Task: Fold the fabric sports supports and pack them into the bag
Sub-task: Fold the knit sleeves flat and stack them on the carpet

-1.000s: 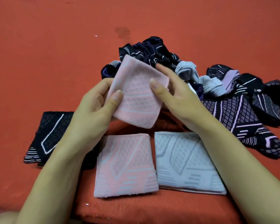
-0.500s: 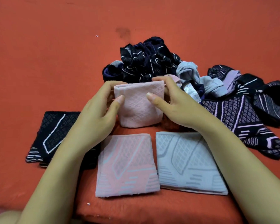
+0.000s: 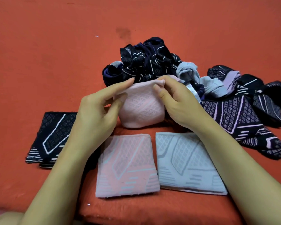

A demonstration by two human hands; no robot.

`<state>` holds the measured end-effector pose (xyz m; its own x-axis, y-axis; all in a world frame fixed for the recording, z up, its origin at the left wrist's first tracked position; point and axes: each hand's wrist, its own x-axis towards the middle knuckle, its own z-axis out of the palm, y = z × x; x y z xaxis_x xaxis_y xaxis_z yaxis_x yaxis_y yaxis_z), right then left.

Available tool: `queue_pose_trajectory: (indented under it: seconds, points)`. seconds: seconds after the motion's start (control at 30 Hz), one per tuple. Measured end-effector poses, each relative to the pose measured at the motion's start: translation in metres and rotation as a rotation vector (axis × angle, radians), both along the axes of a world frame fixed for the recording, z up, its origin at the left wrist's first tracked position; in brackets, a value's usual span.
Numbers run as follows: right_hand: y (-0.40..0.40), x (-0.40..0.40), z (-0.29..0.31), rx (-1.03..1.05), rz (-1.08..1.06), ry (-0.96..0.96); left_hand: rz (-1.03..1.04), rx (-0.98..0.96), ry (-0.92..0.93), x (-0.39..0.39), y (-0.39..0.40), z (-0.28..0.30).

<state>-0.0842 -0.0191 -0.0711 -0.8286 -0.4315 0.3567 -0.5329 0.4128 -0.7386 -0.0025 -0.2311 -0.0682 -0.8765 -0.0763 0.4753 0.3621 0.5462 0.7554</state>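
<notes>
A pink support (image 3: pixel 142 109) with a diamond pattern is bunched between both hands, low over the orange surface. My left hand (image 3: pixel 97 111) holds its left side, fingers reaching along its top edge. My right hand (image 3: pixel 177 101) pinches the top edge between thumb and forefinger. In front lie a folded pink support (image 3: pixel 126 164) and, beside it, a folded pale blue support (image 3: pixel 186 161). A folded black support (image 3: pixel 52 137) lies at the left, partly behind my left forearm. No bag is in view.
A heap of unfolded black, navy, blue and lilac supports (image 3: pixel 146 64) lies behind my hands and spreads to the right, with a dark purple-lined one (image 3: pixel 240 120) flat by my right forearm. Everything rests on an orange padded surface (image 3: pixel 55 54) whose front edge is near me.
The pink support was held up flat a second ago. It has come down toward the surface and is doubled over, and both hands have moved to its top edge.
</notes>
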Motion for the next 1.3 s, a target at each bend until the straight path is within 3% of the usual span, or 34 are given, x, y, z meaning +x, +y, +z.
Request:
queue_pose_trajectory:
  seconds: [0.17,0.27,0.4,0.47,0.6,0.67,0.9,1.17,1.3]
  points:
    - [0.0,0.004,0.002,-0.052,0.052,-0.204,-0.028,0.244,0.007,0.0,-0.001,0.003]
    - [0.001,0.002,0.002,-0.076,0.065,-0.119,-0.081,0.339,-0.082,-0.001,-0.013,0.005]
    - [0.004,0.005,0.015,-0.317,0.131,-0.079,-0.124,0.196,-0.167,0.002,-0.028,0.011]
    - [0.003,0.006,0.018,-0.376,0.136,-0.089,-0.17,0.227,-0.172,0.006,-0.028,0.017]
    - [-0.002,0.009,0.018,-0.245,0.088,-0.124,-0.349,0.266,-0.365,0.017,-0.03,0.029]
    - [-0.002,0.01,0.016,-0.1,0.11,-0.154,-0.398,0.221,-0.478,0.022,-0.036,0.035]
    - [-0.003,0.016,0.01,0.224,0.353,-0.381,-0.379,-0.209,-0.8,0.033,-0.042,0.048]
    - [-0.001,0.024,0.019,0.044,0.498,-0.636,-0.21,-0.192,-0.954,0.048,-0.058,0.037]
    - [-0.006,0.027,0.011,0.198,0.51,-0.681,-0.257,-0.361,-1.073,0.044,-0.052,0.038]
